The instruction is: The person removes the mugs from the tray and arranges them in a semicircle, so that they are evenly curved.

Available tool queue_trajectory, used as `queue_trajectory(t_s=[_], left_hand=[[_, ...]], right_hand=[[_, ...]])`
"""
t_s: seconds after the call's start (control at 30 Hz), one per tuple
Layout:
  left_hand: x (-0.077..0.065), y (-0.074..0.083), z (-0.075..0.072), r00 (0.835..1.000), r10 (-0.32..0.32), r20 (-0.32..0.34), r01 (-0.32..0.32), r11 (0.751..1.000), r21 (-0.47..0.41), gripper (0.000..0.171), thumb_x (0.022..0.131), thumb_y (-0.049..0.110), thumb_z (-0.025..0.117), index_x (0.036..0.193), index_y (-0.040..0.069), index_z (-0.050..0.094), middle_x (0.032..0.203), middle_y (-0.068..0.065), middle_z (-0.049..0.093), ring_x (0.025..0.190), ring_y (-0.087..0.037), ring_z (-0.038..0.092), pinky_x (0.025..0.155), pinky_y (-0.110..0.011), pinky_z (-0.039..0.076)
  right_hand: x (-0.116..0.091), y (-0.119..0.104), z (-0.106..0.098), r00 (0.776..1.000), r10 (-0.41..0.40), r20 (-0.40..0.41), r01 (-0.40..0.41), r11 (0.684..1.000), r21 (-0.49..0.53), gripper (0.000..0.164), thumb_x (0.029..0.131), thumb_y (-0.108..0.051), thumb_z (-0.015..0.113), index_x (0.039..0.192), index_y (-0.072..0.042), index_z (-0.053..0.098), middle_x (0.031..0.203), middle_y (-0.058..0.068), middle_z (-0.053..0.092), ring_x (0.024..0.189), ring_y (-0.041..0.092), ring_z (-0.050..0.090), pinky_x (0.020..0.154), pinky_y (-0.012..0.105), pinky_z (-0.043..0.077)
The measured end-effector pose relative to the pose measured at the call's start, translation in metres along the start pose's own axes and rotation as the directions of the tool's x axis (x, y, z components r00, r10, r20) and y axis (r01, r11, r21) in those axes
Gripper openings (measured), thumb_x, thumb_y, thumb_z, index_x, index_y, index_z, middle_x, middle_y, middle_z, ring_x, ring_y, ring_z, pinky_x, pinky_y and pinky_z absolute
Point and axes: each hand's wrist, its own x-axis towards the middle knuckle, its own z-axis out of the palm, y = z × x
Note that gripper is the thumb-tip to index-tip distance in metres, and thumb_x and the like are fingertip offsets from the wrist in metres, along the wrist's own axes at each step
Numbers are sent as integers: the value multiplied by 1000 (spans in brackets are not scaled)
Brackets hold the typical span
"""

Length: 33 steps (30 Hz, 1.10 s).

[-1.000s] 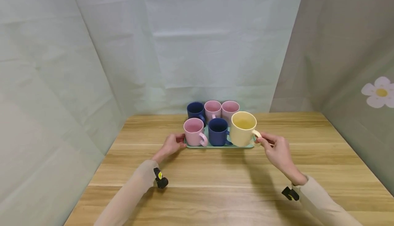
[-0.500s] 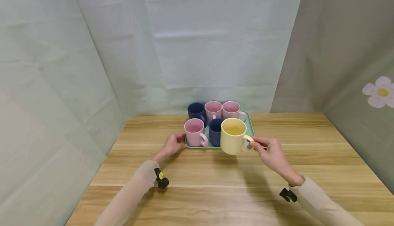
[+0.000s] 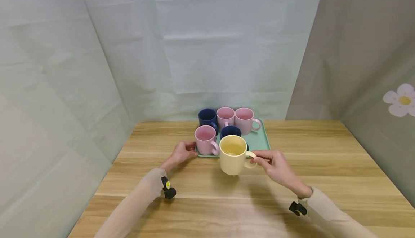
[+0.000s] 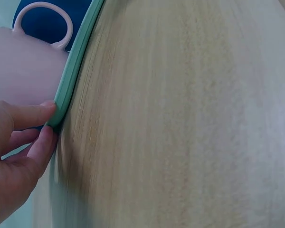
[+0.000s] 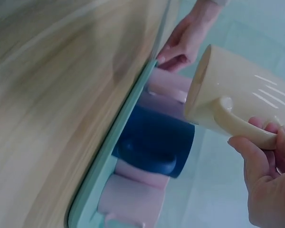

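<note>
My right hand [image 3: 273,166] pinches the handle of a yellow mug [image 3: 232,157], which hangs upright above the table in front of the tray's near edge. At the front left corner of the mint green tray [image 3: 260,142], my left hand [image 3: 182,152] pinches the rim between thumb and fingers, seen closely in the left wrist view [image 4: 19,152]. Beside those fingers stands a pink mug [image 3: 205,140] on the tray. A dark blue mug [image 3: 231,130] is partly hidden behind the yellow one. In the right wrist view, thumb and fingertips wrap the yellow mug's handle [image 5: 242,128].
Along the tray's back row stand another dark blue mug [image 3: 206,117] and two pink mugs, one in the middle [image 3: 224,114] and one at the right [image 3: 244,120]. The wooden table [image 3: 201,212] extends around the tray. Pale cloth [image 3: 227,50] hangs behind.
My right hand has carried the yellow mug left and toward me, from over the tray's front right to before its near edge. My left hand stays at the tray corner.
</note>
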Motion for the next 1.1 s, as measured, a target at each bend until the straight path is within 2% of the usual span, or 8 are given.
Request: queue_trajectory(t_s=[0.23,0.53,0.73,0.93,1.1], left_hand=[[0,1,2,999,-40,-15,40,999,-15,50,79,-9,71,126,-12,56,124,-30,60,110,-36,64,93,-36,56],[2,2,5,998,-56,-18,55,996,-71,48,78,-13,70,124,-15,56,121,-32,61,107,-37,65,89,-33,57],[2,2,4,998,-53,-23,51,997,-62,48,78,-12,71,123,-15,56,121,-33,61,106,-37,65,88,-33,58],[2,3,6,997,-69,-27,67,996,-65,47,76,-12,71,121,-16,57,118,-33,62,104,-37,66,86,-32,58],[6,5,9,997,-70,-30,68,996,-59,45,76,-12,71,120,-15,58,118,-31,63,104,-36,66,86,-32,58]], right_hand=[[1,-1,18,995,2,98,-9,998,69,19,90,-5,63,105,3,71,95,17,73,73,5,60,56,19,52],[-1,-3,42,971,-26,238,-4,992,126,22,92,-9,63,109,2,71,91,14,74,80,5,64,60,16,51],[-1,-5,60,938,-53,342,-9,984,177,21,91,-8,63,108,2,72,92,13,75,83,0,65,63,19,55],[-5,-7,76,889,-136,438,47,977,207,19,91,-12,64,104,-2,74,92,11,75,81,-4,58,64,14,52],[-9,-12,87,855,-198,478,87,966,245,19,91,-12,63,103,-2,73,90,11,75,82,-6,57,67,16,55]])
